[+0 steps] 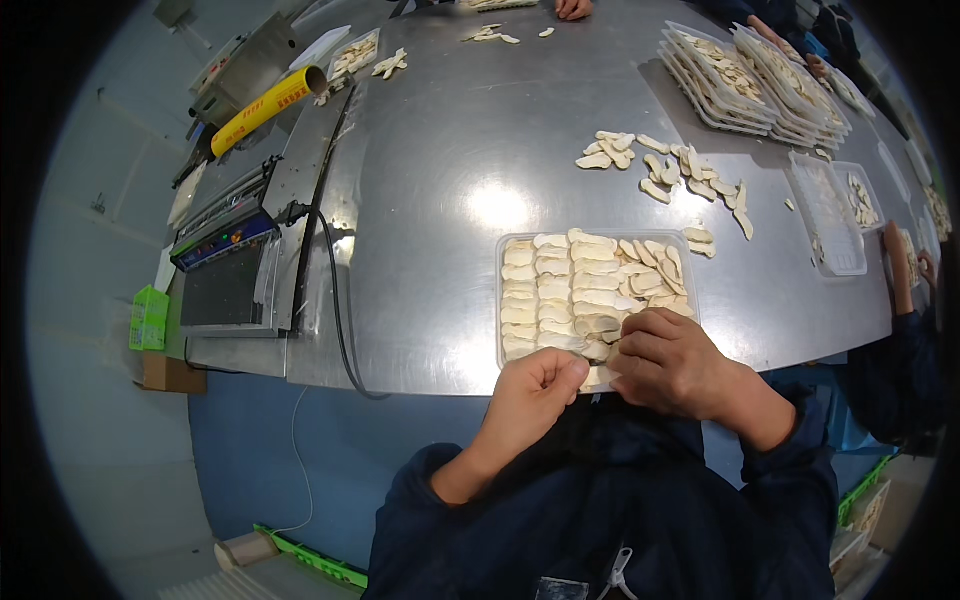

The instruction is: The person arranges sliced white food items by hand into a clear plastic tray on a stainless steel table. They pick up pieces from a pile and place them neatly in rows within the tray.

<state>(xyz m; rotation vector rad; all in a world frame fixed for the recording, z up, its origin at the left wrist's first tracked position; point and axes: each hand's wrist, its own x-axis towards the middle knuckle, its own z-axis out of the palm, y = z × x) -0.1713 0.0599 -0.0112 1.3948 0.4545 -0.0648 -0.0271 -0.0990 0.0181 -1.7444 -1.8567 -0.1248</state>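
A clear plastic tray lies at the table's near edge, filled with pale, cream-coloured slices that look like mushroom. Neat overlapping columns of slices take up its left and middle. Looser slices lie slanted on its right side. My left hand is closed at the tray's near edge, thumb and forefinger pinched together. Over the near right part of the tray, my right hand is curled, fingers pointing down among the slices. What either hand's fingertips hold is hidden.
Loose slices lie beyond the tray. Stacked filled trays stand far right, near other people's hands. An emptier clear tray is at right. To the left are a sealing machine, its black cable and a yellow tube.
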